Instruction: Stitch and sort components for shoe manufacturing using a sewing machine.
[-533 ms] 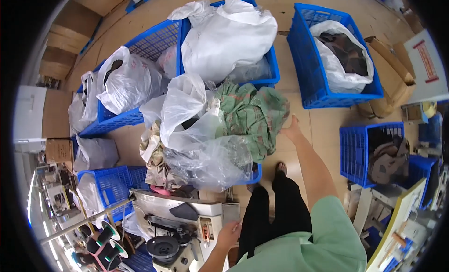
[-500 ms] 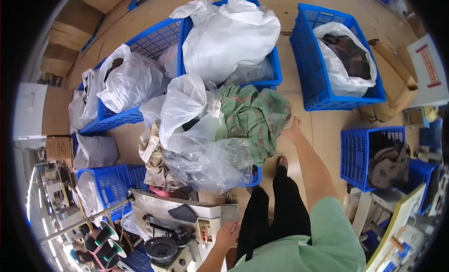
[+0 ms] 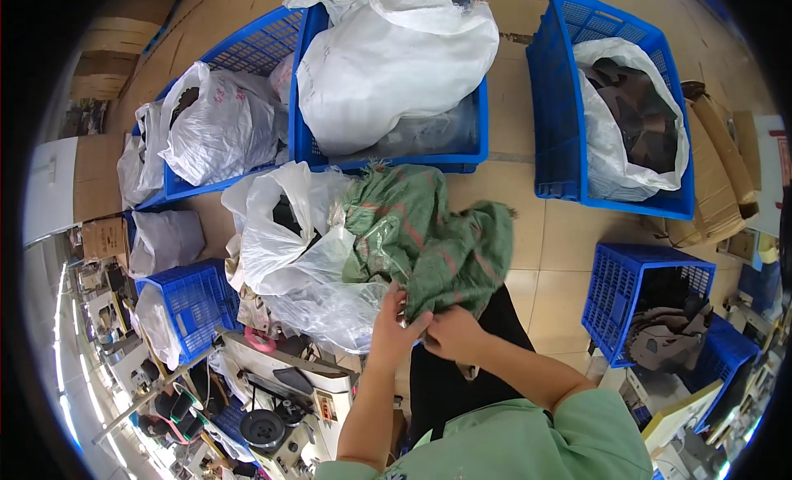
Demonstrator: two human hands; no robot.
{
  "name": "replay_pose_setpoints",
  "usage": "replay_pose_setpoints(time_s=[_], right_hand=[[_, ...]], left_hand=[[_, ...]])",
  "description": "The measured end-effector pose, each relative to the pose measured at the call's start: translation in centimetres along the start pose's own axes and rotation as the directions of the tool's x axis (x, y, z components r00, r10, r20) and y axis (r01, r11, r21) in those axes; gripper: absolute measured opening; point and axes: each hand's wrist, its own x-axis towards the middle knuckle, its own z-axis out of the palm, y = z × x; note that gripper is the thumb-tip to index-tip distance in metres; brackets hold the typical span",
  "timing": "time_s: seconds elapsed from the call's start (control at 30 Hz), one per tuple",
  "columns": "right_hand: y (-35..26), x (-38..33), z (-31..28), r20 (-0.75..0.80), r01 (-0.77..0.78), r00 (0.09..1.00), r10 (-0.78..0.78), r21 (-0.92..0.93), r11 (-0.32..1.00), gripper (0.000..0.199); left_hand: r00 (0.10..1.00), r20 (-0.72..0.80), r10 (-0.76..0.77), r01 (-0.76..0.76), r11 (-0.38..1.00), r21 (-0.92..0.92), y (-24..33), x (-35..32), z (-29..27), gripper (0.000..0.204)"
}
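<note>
A crumpled green woven sack (image 3: 429, 232) with reddish stripes lies in front of me, its near edge reaching my hands. My right hand (image 3: 455, 333) is closed on that near edge. Close beside it, my left hand (image 3: 398, 330) pinches the sack's edge, thumb toward the right hand; its fingertips are partly hidden. Left of the sack, and touching it, is a loose translucent white plastic bag (image 3: 289, 232) with something dark showing in its opening. Clear plastic sheeting (image 3: 338, 311) spreads below that bag, next to my left hand.
Beyond the sack, a blue crate (image 3: 470, 160) holds a large stuffed white sack (image 3: 396, 67). Another blue crate (image 3: 557, 108) at the far right holds a white sack of dark flat pieces. A smaller crate (image 3: 606, 315) stands nearer. A sewing machine (image 3: 272, 422) is at the lower left.
My right hand has moved from the sack's right side to its near edge. My left hand has come up from beside the machine to join it. The sack has shifted toward me.
</note>
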Motion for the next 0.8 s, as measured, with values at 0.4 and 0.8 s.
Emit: replay_pose_setpoints(time_s=[0.4, 0.8], right_hand=[[1.6, -2.9, -1.9, -0.055, 0.028, 0.998, 0.044, 0.881, 0.473, 0.065], [1.7, 3.3, -1.2, 0.154, -0.18, 0.965, 0.213, 0.978, 0.108, 0.045]], left_hand=[[0.93, 0.04, -0.365, 0.314, 0.734, -0.603, 0.8, 0.8, -1.4, 0.025], [0.878, -0.221, -0.425, 0.112, 0.631, -0.767, 0.3, -0.5, -5.5, 0.018]])
